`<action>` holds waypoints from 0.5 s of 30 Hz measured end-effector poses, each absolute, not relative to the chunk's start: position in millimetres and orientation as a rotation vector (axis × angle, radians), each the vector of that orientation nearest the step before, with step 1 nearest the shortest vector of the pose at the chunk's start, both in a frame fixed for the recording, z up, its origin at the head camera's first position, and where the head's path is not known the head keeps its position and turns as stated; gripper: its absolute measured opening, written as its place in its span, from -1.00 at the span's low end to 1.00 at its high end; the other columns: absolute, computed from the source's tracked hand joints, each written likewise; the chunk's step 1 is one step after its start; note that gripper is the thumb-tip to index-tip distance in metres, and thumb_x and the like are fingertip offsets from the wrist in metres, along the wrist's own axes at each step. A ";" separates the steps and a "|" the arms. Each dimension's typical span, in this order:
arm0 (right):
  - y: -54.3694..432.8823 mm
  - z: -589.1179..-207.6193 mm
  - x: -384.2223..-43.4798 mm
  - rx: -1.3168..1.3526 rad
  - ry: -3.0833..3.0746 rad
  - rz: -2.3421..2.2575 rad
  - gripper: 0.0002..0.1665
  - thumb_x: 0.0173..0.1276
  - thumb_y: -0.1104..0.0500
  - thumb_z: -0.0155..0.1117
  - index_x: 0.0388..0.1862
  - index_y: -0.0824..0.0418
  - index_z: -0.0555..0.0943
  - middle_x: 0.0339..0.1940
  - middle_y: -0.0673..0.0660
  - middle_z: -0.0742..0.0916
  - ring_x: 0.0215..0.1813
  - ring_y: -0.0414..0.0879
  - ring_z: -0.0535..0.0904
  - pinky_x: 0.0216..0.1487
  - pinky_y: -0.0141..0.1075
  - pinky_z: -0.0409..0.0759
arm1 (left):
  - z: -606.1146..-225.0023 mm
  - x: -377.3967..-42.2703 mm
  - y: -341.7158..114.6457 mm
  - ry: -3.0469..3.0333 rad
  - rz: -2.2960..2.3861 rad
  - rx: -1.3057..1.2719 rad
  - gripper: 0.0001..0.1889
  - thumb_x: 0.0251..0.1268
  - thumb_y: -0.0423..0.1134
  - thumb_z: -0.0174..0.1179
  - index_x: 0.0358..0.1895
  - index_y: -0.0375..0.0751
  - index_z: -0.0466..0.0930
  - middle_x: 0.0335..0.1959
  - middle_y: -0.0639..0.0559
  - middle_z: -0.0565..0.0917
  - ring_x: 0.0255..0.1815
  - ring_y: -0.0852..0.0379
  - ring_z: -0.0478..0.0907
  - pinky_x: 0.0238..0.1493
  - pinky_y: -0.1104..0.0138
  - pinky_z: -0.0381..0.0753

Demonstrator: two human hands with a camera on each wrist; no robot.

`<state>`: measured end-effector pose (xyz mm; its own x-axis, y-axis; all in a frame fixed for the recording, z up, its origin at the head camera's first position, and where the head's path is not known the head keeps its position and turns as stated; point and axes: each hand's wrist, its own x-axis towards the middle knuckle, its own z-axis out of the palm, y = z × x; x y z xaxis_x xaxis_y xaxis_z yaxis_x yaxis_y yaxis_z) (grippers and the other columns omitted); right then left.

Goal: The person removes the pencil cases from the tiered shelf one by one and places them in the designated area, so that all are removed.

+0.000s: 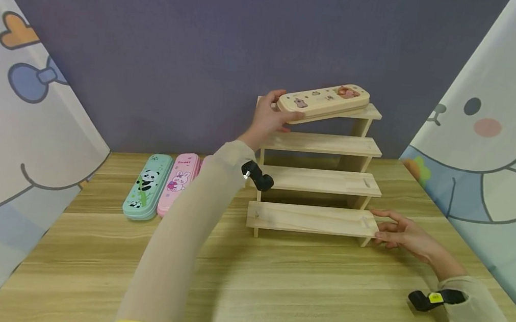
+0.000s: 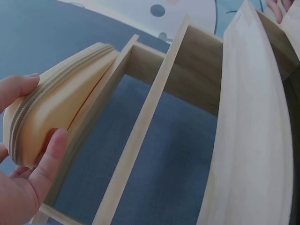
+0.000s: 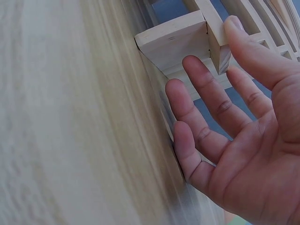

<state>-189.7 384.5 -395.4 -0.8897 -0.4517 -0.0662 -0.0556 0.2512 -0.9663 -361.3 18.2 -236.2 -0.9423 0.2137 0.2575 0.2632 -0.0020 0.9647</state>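
Note:
A cream pencil case (image 1: 325,103) with small cartoon pictures lies tilted over the top tier of a stepped wooden rack (image 1: 316,180). My left hand (image 1: 271,115) grips its left end, thumb on the near side. The left wrist view shows the zipper-like ribbed band round the case (image 2: 61,108) between the thumb and fingers. Down at the lowest tier, my right hand (image 1: 401,235) holds the right end of the board between thumb and index finger. In the right wrist view the other fingers (image 3: 197,126) curve loosely below that board end.
On the wooden table (image 1: 302,287), left of the rack, lie a mint panda pencil case (image 1: 147,187) and a pink rabbit one (image 1: 180,182). Another pink edge shows beside them, mostly behind my left sleeve. A dark panel (image 1: 179,62) stands behind, with cartoon-printed panels at both sides.

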 end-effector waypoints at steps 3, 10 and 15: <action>384.1 -395.4 -189.4 -0.478 2.188 -1.685 -0.29 0.50 0.40 0.08 0.28 -0.43 0.41 -0.08 -0.07 0.72 -0.11 -0.11 0.70 -0.24 -0.27 0.66 | -236.7 -358.2 18.8 -2.191 -2.128 -0.530 -0.13 0.05 -0.35 0.53 0.47 -0.16 0.29 0.18 -0.05 0.41 -0.11 0.01 0.61 -0.35 0.22 0.77; 384.2 -396.1 -189.4 -0.497 2.182 -1.698 -0.27 0.49 0.43 0.06 0.30 -0.41 0.41 -0.07 -0.07 0.72 -0.11 -0.12 0.70 -0.24 -0.28 0.67 | -241.5 -347.8 20.0 -2.137 -2.151 -0.506 -0.17 -0.01 -0.39 0.55 0.41 -0.15 0.38 0.20 -0.05 0.34 -0.14 0.06 0.59 -0.32 0.23 0.77; 385.3 -396.0 -188.7 -0.517 2.174 -1.701 -0.26 0.50 0.44 0.05 0.32 -0.40 0.40 -0.07 -0.07 0.72 -0.11 -0.12 0.70 -0.24 -0.29 0.67 | -245.4 -339.4 18.8 -2.050 -2.148 -0.474 -0.19 -0.06 -0.41 0.57 0.37 -0.16 0.44 0.25 -0.05 0.28 -0.11 0.03 0.59 -0.32 0.27 0.77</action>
<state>-188.7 385.3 -396.0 -0.8793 -0.4749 -0.0362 -0.0791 0.2206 -0.9722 -339.4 18.8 -245.4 -0.9415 0.1180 0.3157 0.3098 -0.0657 0.9485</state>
